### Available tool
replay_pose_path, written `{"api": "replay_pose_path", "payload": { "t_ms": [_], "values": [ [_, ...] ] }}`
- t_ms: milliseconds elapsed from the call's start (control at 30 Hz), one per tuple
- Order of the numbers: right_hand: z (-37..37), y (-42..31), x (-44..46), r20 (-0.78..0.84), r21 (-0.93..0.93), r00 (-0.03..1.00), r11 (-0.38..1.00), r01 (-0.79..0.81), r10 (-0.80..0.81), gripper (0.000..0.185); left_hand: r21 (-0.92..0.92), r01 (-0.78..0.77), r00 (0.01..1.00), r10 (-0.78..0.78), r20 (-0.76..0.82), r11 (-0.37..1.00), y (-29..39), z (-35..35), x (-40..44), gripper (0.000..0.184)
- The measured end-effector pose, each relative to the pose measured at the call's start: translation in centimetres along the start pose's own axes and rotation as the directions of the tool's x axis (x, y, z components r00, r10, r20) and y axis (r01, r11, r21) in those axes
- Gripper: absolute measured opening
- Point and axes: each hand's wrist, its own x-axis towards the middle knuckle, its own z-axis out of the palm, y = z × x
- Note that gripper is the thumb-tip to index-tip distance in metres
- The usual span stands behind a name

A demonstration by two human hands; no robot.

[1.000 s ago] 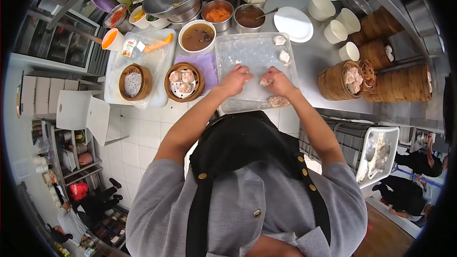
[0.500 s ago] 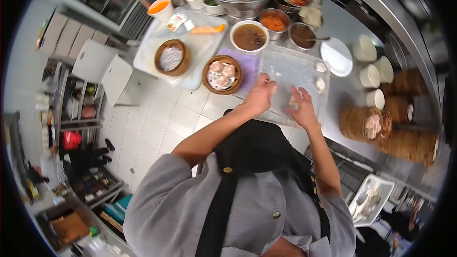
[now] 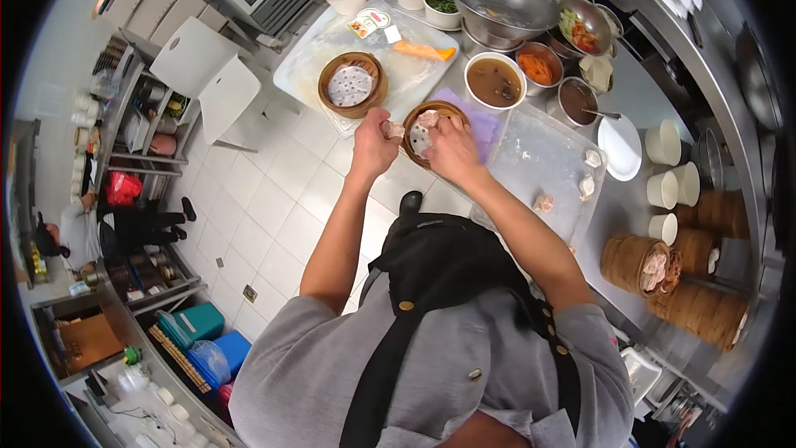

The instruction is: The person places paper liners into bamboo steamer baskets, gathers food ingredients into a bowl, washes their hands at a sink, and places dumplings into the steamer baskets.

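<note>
My left hand (image 3: 375, 148) is closed around a pale pink dumpling (image 3: 394, 129) beside the rim of a round bamboo steamer (image 3: 412, 154). Inside that steamer lies a perforated white liner (image 3: 420, 139) with another dumpling (image 3: 428, 119) on it. My right hand (image 3: 454, 148) reaches in over the steamer's right side, fingers curled down; what they grip is hidden. A second bamboo steamer (image 3: 380, 83), holding only a perforated liner (image 3: 350, 85), stands further back on a white cutting board (image 3: 303, 75).
Right of the steamer, a translucent board (image 3: 531, 149) carries a pink dumpling (image 3: 544, 202) and white pieces (image 3: 586, 187). Behind are a bowl of brown liquid (image 3: 495, 81), shredded carrot (image 3: 539, 66) and a large metal bowl (image 3: 504, 4). Stacked steamers (image 3: 696, 311) stand right. Another person (image 3: 83, 232) is far left.
Both hands have moved left from the translucent board to the bamboo steamer. The left hand now holds a dumpling, and fewer dumplings show in the steamer. The view has shifted.
</note>
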Motion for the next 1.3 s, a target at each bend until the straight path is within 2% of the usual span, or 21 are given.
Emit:
{"api": "replay_pose_path", "payload": {
  "t_ms": [100, 167, 200, 267, 400, 467, 533, 600, 667, 700, 767, 800, 867, 933, 1000, 1100, 1133, 1200, 1233, 1267, 1300],
  "values": [
    [1.0, 1.1, 0.3, 0.091, 0.003, 0.993, 0.997, 0.079, -0.079, 0.029, -0.086, -0.002, 1.0, 0.001, -0.012, 0.996, -0.6, 0.1, -0.2, 0.032],
    [1.1, 1.5, 0.3, 0.234, 0.141, 0.965, 0.986, 0.088, -0.12, 0.027, -0.123, -0.007, 1.0, 0.011, 0.025, 0.992, -0.2, 0.8, -0.3, 0.03],
    [1.1, 1.5, 0.3, 0.243, 0.142, 0.962, 0.985, 0.095, -0.127, 0.027, -0.127, 0.001, 1.0, 0.001, 0.018, 0.992, -0.1, 1.2, -0.3, 0.03],
    [0.7, 1.2, 0.1, 0.261, 0.145, 0.964, 0.989, 0.006, -0.044, 0.028, -0.012, -0.08, 0.996, 0.08, 0.04, 0.997, 0.3, 1.8, 0.0, 0.032],
    [0.5, -0.1, 0.2, 0.241, 0.093, 0.97, 0.996, -0.009, -0.014, 0.028, 0.028, -0.101, 0.994, 0.102, -0.034, 0.995, 0.5, 1.4, 0.6, 0.029],
    [0.8, -0.7, 0.5, 0.281, -0.054, 0.959, 0.998, -0.017, 0.031, 0.029, 0.021, -0.104, 0.994, 0.105, -0.042, 0.994, 0.2, 0.8, 0.6, 0.03],
    [0.5, -1.0, 0.8, 0.285, -0.011, 0.958, 1.0, 0.011, -0.007, 0.028, 0.014, -0.108, 0.993, 0.109, -0.049, 0.994, 0.2, 0.6, 0.5, 0.03],
    [0.5, -1.0, 0.8, 0.289, 0.033, 0.956, 0.999, 0.039, -0.047, 0.028, -0.084, -0.076, 0.997, 0.075, -0.007, 0.994, 0.6, 0.4, 0.3, 0.029],
    [0.4, 0.2, 0.1, 0.011, 0.154, 0.996, 0.984, 0.086, -0.089, 0.028, -0.037, -0.113, 0.993, 0.114, 0.012, 0.993, 0.6, 1.1, 0.2, 0.029],
    [0.1, 0.9, -0.5, 0.014, 0.154, 0.996, 0.984, 0.087, -0.091, 0.028, 0.011, -0.151, 0.988, 0.151, 0.037, 0.988, 0.5, 1.7, 0.1, 0.029],
    [-0.6, 2.2, -1.4, -0.006, 0.203, 0.99, 0.97, -0.136, 0.141, 0.028, 0.067, -0.179, 0.983, 0.175, 0.059, 0.982, 0.4, 3.2, 0.1, 0.03],
    [-0.8, 2.6, -1.6, -0.006, 0.203, 0.99, 0.969, -0.139, 0.143, 0.028, 0.125, -0.211, 0.975, 0.201, 0.089, 0.969, 0.4, 3.9, 0.1, 0.031],
    [-1.2, 3.4, -2.2, -0.159, 0.203, 0.979, 0.975, -0.092, 0.126, 0.03, 0.088, -0.217, 0.975, 0.21, 0.078, 0.972, 0.7, 5.1, -0.3, 0.031],
    [-1.3, 3.7, -2.4, -0.165, 0.209, 0.974, 0.971, -0.117, 0.153, 0.03, 0.052, -0.228, 0.972, 0.224, 0.067, 0.972, 0.5, 5.9, -0.6, 0.031],
    [-1.4, 4.1, -3.0, -0.168, 0.22, 0.967, 0.964, -0.152, 0.19, 0.029, 0.062, -0.333, 0.943, 0.334, -0.002, 0.941, -0.6, 6.0, -1.1, 0.025],
    [-2.7, 6.2, -4.9, -0.202, 0.292, 0.941, 0.934, -0.205, 0.27, 0.029, 0.035, -0.44, 0.898, 0.44, 0.014, 0.897, -1.4, 5.5, -1.9, 0.027],
    [-3.8, 7.8, -6.4, -0.182, 0.257, 0.931, 0.93, -0.264, 0.315, 0.032, 0.024, -0.448, 0.894, 0.447, 0.037, 0.894, -1.4, 5.2, -1.9, 0.027],
    [-6.6, 10.5, -9.6, -0.158, 0.213, 0.911, 0.914, -0.345, 0.38, 0.034, 0.018, -0.475, 0.879, 0.476, -0.045, 0.88, -0.8, 4.7, -2.2, 0.033],
    [-8.4, 11.5, -11.2, -0.021, 0.155, 0.863, 0.855, -0.495, 0.504, 0.037, 0.029, -0.474, 0.875, 0.475, -0.091, 0.88, -1.0, 5.0, -2.1, 0.038],
    [-9.4, 11.9, -12.9, 0.112, 0.078, 0.779, 0.776, -0.626, 0.617, 0.04, 0.016, -0.472, 0.879, 0.472, -0.074, 0.882, -1.4, 5.3, -2.3, 0.038],
    [-9.4, 12.1, -14.4, 0.116, 0.075, 0.768, 0.765, -0.639, 0.63, 0.04, 0.109, -0.477, 0.876, 0.482, -0.018, 0.872, -1.8, 5.3, -2.3, 0.037]
  ]
}}
